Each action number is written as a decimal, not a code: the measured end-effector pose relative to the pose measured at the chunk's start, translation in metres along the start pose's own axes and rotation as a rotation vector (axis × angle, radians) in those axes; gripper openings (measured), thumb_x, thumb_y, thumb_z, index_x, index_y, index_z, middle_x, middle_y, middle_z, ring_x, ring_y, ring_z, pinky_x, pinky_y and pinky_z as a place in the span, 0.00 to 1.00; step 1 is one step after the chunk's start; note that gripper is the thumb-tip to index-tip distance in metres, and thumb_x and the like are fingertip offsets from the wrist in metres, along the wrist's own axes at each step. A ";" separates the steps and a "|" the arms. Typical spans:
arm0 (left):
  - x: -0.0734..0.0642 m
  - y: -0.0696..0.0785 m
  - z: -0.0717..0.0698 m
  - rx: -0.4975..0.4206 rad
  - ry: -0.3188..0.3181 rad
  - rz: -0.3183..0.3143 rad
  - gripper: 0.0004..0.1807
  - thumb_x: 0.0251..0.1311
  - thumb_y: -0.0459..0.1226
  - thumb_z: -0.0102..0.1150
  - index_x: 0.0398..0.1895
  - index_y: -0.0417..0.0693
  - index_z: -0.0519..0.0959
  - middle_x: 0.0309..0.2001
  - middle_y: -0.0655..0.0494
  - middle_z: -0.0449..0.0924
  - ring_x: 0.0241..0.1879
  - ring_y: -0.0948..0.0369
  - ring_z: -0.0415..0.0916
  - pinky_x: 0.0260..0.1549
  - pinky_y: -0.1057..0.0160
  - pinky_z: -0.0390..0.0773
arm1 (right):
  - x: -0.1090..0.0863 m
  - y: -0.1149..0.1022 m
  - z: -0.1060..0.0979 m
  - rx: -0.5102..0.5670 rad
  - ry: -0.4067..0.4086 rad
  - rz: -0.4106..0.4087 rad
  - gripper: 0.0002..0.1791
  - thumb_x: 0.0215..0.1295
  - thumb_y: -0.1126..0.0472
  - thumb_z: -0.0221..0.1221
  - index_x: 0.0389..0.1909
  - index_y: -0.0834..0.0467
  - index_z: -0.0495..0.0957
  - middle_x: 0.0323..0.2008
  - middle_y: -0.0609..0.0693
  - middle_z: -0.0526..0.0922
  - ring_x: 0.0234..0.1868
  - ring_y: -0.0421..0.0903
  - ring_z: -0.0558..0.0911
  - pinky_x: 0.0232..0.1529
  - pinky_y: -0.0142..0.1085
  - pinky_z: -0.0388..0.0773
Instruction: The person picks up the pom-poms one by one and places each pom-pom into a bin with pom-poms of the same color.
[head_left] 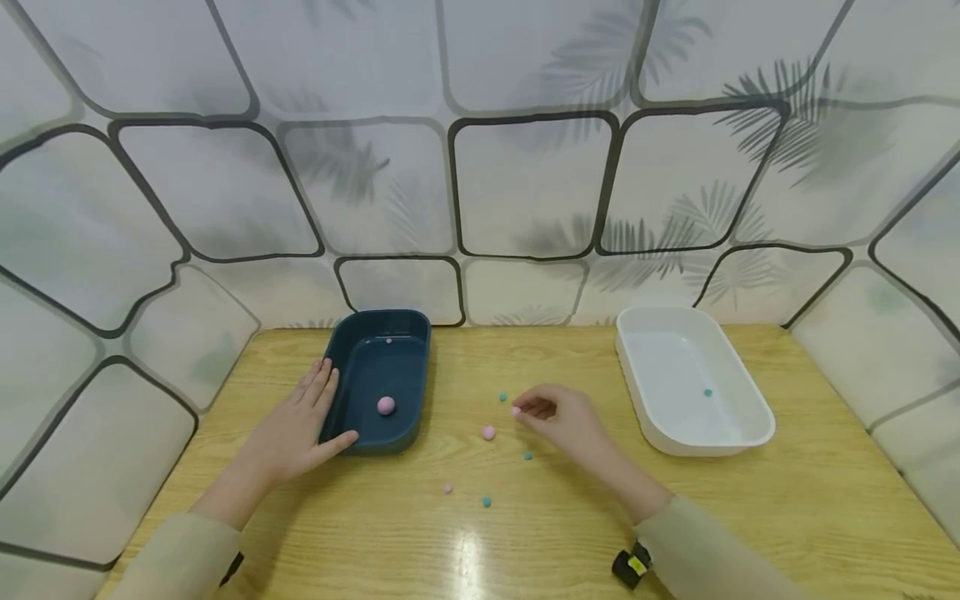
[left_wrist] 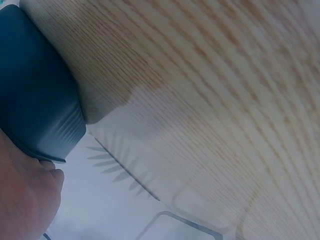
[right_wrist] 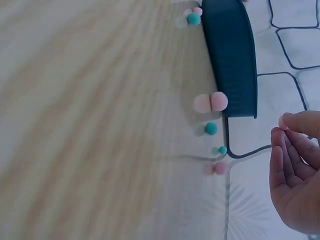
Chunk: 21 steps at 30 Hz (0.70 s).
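Note:
My right hand [head_left: 567,423] is above the table between two trays, pinching a small pink ball [head_left: 516,412] between thumb and fingertip. The pinched ball [right_wrist: 283,122] also shows in the right wrist view. My left hand [head_left: 294,432] rests against the left side of the dark blue tray [head_left: 425,375], fingers extended and thumb over its near corner. Inside that tray lie a larger pink ball [head_left: 386,406] and a tiny one [head_left: 389,341]. Below my right hand, a pink ball [head_left: 489,432] and a teal ball [head_left: 528,456] lie on the wood.
On the right stands a white tray [head_left: 633,375] holding one teal piece [head_left: 708,392]. Further loose balls lie on the table: teal [head_left: 502,397], pink [head_left: 447,488] and teal [head_left: 487,502]. A patterned wall covering [head_left: 525,192] rises behind the wooden table [head_left: 360,533].

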<state>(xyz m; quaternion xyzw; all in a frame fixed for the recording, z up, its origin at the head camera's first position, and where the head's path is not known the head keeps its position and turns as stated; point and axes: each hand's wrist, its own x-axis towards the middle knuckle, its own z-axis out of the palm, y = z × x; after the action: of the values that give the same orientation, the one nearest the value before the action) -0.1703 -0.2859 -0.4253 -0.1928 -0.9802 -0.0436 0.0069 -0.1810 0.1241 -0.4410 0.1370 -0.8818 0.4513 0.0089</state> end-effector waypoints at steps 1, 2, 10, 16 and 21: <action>0.000 0.000 0.000 -0.002 -0.003 -0.002 0.56 0.71 0.62 0.59 0.82 0.26 0.53 0.84 0.29 0.46 0.84 0.34 0.46 0.79 0.34 0.59 | 0.003 -0.003 0.002 0.002 0.000 -0.009 0.04 0.68 0.61 0.72 0.41 0.56 0.90 0.37 0.48 0.91 0.37 0.39 0.87 0.40 0.28 0.84; 0.000 0.000 0.000 -0.005 -0.007 -0.004 0.56 0.71 0.62 0.59 0.82 0.26 0.52 0.84 0.29 0.45 0.84 0.34 0.46 0.79 0.34 0.59 | 0.006 -0.006 0.004 0.008 0.001 -0.015 0.04 0.68 0.61 0.72 0.41 0.55 0.90 0.37 0.48 0.91 0.37 0.39 0.87 0.40 0.29 0.84; 0.001 0.000 0.000 -0.009 -0.019 -0.009 0.56 0.71 0.61 0.59 0.82 0.26 0.52 0.84 0.29 0.45 0.84 0.34 0.45 0.80 0.34 0.57 | 0.031 -0.031 0.015 0.045 -0.025 -0.066 0.06 0.71 0.59 0.70 0.44 0.55 0.90 0.39 0.48 0.91 0.39 0.41 0.87 0.42 0.33 0.85; 0.001 -0.001 0.001 -0.008 -0.016 -0.001 0.56 0.71 0.62 0.59 0.82 0.26 0.52 0.84 0.28 0.45 0.84 0.34 0.45 0.79 0.34 0.58 | 0.050 -0.048 0.025 0.054 -0.025 -0.114 0.06 0.71 0.58 0.70 0.44 0.55 0.90 0.39 0.49 0.91 0.39 0.43 0.88 0.44 0.35 0.86; 0.001 -0.001 0.001 -0.001 -0.012 0.004 0.57 0.71 0.64 0.57 0.82 0.26 0.52 0.84 0.28 0.45 0.84 0.34 0.46 0.79 0.34 0.58 | 0.065 -0.061 0.034 0.061 -0.043 -0.109 0.07 0.71 0.57 0.70 0.45 0.54 0.90 0.40 0.50 0.91 0.40 0.44 0.88 0.43 0.34 0.86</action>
<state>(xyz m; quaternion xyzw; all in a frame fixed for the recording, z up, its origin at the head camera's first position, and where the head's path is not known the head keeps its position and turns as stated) -0.1716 -0.2868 -0.4267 -0.1953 -0.9798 -0.0430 0.0009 -0.2245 0.0480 -0.4043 0.1944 -0.8588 0.4738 0.0104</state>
